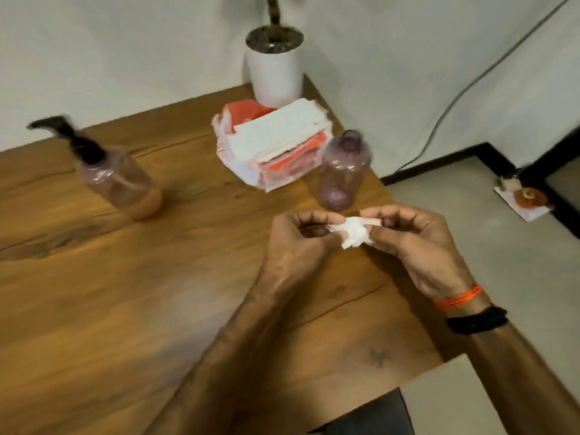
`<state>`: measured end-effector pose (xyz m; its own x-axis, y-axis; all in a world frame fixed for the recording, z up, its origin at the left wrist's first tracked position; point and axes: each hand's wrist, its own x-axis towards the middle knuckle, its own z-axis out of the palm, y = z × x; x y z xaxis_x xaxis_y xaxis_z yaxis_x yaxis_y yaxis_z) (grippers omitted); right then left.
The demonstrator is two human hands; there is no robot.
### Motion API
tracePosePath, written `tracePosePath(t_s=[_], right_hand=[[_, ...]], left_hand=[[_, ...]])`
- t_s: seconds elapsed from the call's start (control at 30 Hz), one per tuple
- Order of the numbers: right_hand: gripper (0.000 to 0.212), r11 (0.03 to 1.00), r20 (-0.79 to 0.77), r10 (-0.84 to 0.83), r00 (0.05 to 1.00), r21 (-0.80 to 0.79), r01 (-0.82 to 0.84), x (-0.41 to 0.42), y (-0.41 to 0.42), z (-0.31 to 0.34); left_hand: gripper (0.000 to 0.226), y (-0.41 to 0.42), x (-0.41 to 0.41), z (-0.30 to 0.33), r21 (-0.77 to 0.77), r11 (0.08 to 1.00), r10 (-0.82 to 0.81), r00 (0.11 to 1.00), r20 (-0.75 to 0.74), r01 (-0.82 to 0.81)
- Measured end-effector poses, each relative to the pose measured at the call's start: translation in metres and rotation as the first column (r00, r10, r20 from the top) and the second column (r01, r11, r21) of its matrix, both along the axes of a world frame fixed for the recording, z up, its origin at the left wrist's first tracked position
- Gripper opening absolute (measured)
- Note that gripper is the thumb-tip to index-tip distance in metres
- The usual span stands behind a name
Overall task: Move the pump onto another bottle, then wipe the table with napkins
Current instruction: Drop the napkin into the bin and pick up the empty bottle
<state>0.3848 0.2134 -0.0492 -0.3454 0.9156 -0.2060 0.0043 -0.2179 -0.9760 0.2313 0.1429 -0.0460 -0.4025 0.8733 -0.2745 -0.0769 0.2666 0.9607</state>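
Observation:
A crumpled white napkin (354,231) hangs between my two hands above the wooden table (125,293). My left hand (298,243) pinches its left end and my right hand (420,243) pinches its right end. A pink bottle (120,180) with the black pump (67,135) on it stands at the left. An open pink bottle (343,171) without a pump stands just beyond my hands. A stack of white and orange napkins (276,142) lies at the back of the table.
A white plant pot (275,70) stands at the table's back corner by the wall. The table's right edge runs near my right wrist, with grey floor beyond. A grey cable (455,98) hangs along the wall, and a small orange object (528,197) sits on the floor.

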Motion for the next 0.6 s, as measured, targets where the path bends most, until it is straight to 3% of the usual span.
tracePosePath(t_s=[0.13,0.23,0.33,0.6], right_hand=[[0.026,0.978,-0.006,-0.204,0.979,-0.053,0.203,0.03,0.018,0.005],[0.02,0.942,0.05,-0.324,0.945,-0.071,0.327,0.062,0.033,0.005],[0.018,0.925,0.065,-0.369,0.927,-0.072,0.373,0.091,0.048,-0.003],[0.025,0.899,0.237,-0.369,0.899,-0.152,0.41,0.163,0.096,-0.063]], left_hand=[[0.022,0.041,0.044,0.013,-0.006,0.999,-0.049,0.986,-0.161,0.049],[0.022,0.075,0.084,0.015,-0.024,1.0,-0.011,0.985,-0.171,0.007],[0.019,0.102,0.117,0.011,-0.048,0.998,-0.04,0.98,-0.196,0.032],[0.017,0.175,0.191,-0.048,-0.317,0.936,-0.251,0.925,-0.285,0.156]])
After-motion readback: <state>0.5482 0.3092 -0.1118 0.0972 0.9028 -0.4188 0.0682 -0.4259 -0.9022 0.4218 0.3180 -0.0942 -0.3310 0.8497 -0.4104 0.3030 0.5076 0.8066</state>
